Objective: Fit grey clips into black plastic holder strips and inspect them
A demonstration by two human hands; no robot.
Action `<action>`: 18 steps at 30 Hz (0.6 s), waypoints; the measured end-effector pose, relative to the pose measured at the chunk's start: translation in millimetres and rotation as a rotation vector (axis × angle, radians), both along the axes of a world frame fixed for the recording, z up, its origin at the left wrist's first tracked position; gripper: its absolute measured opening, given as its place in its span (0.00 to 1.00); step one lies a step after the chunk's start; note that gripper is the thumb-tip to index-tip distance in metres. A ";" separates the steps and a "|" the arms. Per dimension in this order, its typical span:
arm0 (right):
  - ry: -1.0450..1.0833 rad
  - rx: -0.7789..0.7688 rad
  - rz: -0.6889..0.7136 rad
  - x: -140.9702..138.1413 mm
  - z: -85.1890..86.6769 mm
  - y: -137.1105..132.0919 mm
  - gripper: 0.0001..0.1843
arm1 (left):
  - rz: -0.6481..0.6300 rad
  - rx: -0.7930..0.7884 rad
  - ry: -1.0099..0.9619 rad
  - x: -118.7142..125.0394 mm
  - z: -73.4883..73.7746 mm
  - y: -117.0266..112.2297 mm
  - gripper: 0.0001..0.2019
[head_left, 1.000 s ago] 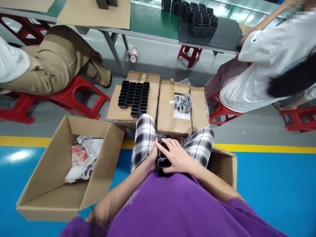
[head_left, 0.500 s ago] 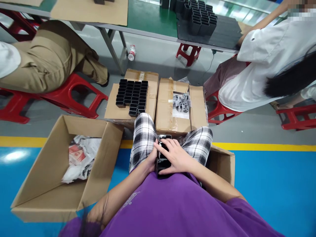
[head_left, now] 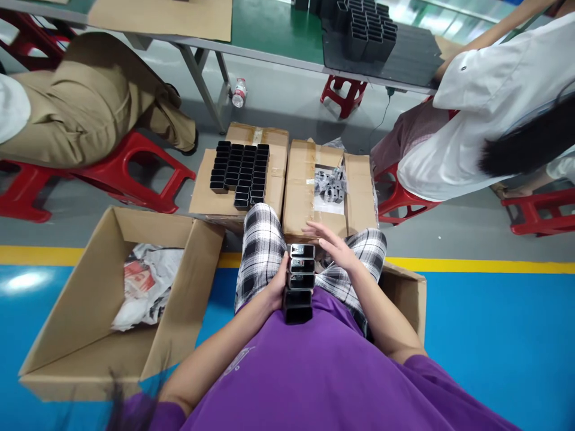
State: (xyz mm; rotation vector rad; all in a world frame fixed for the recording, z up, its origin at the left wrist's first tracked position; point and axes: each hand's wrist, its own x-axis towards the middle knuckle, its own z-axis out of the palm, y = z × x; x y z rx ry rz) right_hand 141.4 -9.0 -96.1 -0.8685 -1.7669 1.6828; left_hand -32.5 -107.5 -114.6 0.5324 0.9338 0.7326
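A row of several black rectangular tubes (head_left: 302, 281) stands in my lap, their hollow ends facing up. My left hand (head_left: 279, 284) grips the row from its left side, with part of the fingers hidden behind the tubes. My right hand (head_left: 335, 246) is off the row, over my right thigh, fingers stretched out and holding nothing. Beyond it, small grey parts (head_left: 330, 185) lie in the opening of a cardboard box (head_left: 299, 191). More black tubes (head_left: 240, 173) stand packed together on the cardboard box (head_left: 202, 194) to the left.
At my left a large open carton (head_left: 63, 326) holds crumpled paper (head_left: 150, 284). Another open carton (head_left: 411, 299) is by my right thigh. People sit on red stools (head_left: 148, 170) on both sides. Ahead, a green-topped table (head_left: 274, 27) carries more black tubes (head_left: 371, 33).
My right hand has lifted off the tubes and moved forward and right, uncovering their ends. My left hand stays on the row.
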 end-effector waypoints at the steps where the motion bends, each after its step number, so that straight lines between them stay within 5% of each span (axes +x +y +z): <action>1: 0.073 -0.105 0.066 -1.9 -8.9 3.8 0.38 | 0.007 -0.056 -0.043 0.3 -2.5 0.6 0.41; 5: 0.219 -0.279 0.136 -14.7 -32.5 -2.1 0.37 | 0.053 -0.295 -0.204 0.6 -12.6 1.5 0.42; 11: 0.293 -0.525 -0.395 -30.2 -41.9 -24.2 0.28 | 0.107 -0.439 -0.275 -0.4 -17.3 -1.9 0.39; 14: 0.426 -0.624 -0.568 -31.1 -30.8 -22.4 0.30 | 0.117 -0.461 -0.290 -1.4 -15.0 -2.4 0.39; 18: 0.596 -0.605 -0.560 -24.7 4.9 -15.2 0.34 | 0.133 -0.459 -0.302 -2.8 -8.5 -0.4 0.39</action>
